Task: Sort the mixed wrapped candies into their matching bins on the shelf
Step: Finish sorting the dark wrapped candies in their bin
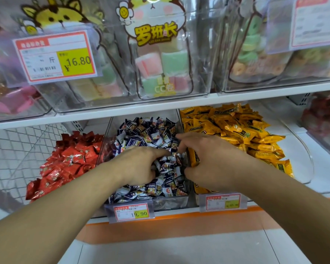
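Over the middle bin (170, 202), both my hands dig into blue-and-white candies (151, 130): left hand (139, 164) curled gripping some, right hand (204, 159) pinching wrappers.

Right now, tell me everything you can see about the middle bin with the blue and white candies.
The middle bin is clear plastic, sitting on the lower shelf between a red candy pile and a yellow candy bin. It is heaped with small blue and white wrapped candies, their crinkly wrappers printed with orange marks. A price tag reading 19.90 is clipped to its front edge. The left hand and right hand both rest in the pile, fingers curled into the candies.
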Demonstrator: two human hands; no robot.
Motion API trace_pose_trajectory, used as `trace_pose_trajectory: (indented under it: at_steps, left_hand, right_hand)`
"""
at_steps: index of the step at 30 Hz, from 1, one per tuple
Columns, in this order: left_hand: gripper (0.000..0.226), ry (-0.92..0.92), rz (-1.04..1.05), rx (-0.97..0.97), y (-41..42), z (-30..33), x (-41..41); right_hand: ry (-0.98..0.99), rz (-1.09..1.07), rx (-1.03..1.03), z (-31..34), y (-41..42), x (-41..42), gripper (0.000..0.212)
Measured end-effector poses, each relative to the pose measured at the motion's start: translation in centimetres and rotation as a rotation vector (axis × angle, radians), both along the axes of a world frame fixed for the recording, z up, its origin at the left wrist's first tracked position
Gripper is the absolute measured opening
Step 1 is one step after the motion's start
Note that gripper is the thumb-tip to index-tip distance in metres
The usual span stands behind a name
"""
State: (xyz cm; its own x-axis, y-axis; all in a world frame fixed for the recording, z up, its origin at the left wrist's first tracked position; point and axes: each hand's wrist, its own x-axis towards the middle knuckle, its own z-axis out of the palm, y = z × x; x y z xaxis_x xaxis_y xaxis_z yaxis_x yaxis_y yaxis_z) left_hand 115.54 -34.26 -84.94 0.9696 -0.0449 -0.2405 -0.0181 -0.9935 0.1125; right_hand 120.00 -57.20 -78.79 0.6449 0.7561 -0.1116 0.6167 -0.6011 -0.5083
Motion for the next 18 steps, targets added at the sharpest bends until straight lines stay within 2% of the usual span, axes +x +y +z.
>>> trace_pose_trajectory:
  at_steps: [4, 7, 12, 15, 18]
  left_hand:
    - [0.086, 0.032, 0.044, 0.054, 0.5, 0.3, 0.7]
    - [0.081, -0.043, 0.026, 0.038, 0.3, 0.1, 0.7]
    - [0.075, -0.191, -0.009, -0.200, -0.2, 0.8, -0.9]
    - [0.064, -0.296, -0.091, -0.214, -1.4, 1.2, -1.8]
    - [0.059, -0.220, -0.051, -0.268, -2.5, 0.5, -2.1]
  right_hand:
    - [-0.010, -0.009, 0.006, 0.2, 0.1, -0.1, 0.035]
    - [-0.008, -0.007, 0.004, 0.3, 0.1, -0.2, 0.034]
    - [-0.015, 0.003, -0.002, 0.2, 0.0, 0.0, 0.036]
    - [-0.010, -0.005, 0.002, 0.2, 0.2, -0.1, 0.029]
    - [-0.013, -0.013, -0.003, 0.0, 0.3, -0.1, 0.026]
